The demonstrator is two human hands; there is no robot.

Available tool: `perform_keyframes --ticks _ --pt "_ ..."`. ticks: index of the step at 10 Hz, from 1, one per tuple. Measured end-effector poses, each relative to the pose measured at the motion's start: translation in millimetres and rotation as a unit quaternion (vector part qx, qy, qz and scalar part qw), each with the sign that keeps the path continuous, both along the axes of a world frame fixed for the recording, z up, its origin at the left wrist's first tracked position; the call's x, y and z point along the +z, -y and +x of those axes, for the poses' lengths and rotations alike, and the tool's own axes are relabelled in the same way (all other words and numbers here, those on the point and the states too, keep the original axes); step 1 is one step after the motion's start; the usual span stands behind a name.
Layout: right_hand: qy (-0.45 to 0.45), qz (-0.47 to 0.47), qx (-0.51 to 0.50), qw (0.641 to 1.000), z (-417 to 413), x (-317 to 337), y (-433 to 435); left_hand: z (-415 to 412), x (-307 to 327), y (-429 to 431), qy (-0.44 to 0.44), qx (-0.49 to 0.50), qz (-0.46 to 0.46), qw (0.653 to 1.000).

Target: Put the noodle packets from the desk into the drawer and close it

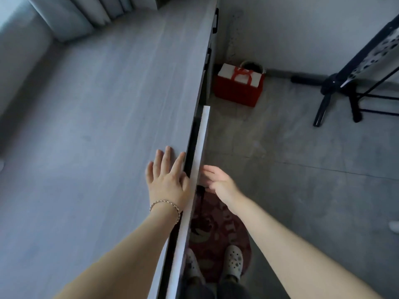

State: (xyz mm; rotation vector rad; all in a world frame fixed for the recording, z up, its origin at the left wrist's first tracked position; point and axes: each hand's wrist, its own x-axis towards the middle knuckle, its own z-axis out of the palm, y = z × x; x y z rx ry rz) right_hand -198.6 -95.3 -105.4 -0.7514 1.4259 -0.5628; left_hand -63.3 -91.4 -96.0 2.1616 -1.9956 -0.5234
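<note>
The grey wood-grain desk [97,126] runs up the left of the view and no noodle packets show on it. Its drawer [199,147] stands out from the desk edge by a narrow dark gap; the inside is hidden. My left hand [168,180] lies flat on the desktop at the edge, fingers spread, a bracelet on the wrist. My right hand [218,180] is against the drawer's pale front panel, fingers loosely apart, holding nothing.
A red and white bag [239,87] stands on the floor by the desk's far end. A black stand [345,89] occupies the right. Grey curtains [86,14] hang at the back. My feet in pale clogs [234,262] rest on a red rug [216,229].
</note>
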Motion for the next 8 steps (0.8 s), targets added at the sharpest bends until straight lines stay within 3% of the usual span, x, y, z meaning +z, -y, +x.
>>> perform_keyframes --ticks 1,2,3,5,8 --pt "0.034 -0.002 0.027 0.999 19.7 -7.5 13.0 2.2 -4.1 0.9 0.003 -0.006 0.002 1.0" --pt "0.012 -0.004 0.099 0.995 31.5 -12.6 23.9 2.6 -5.2 2.2 0.009 -0.011 0.002 1.0" --pt "-0.042 -0.019 0.185 0.982 31.0 -12.5 29.4 2.2 -5.4 2.3 0.017 -0.013 0.013 1.0" --pt "-0.149 -0.016 0.242 0.959 1.5 6.2 18.2 1.2 -2.3 3.4 0.044 -0.016 0.042 0.998" --pt "-0.341 -0.02 0.354 0.871 -45.6 83.3 7.2 15.8 66.8 25.1 0.019 -0.08 0.231 0.97"
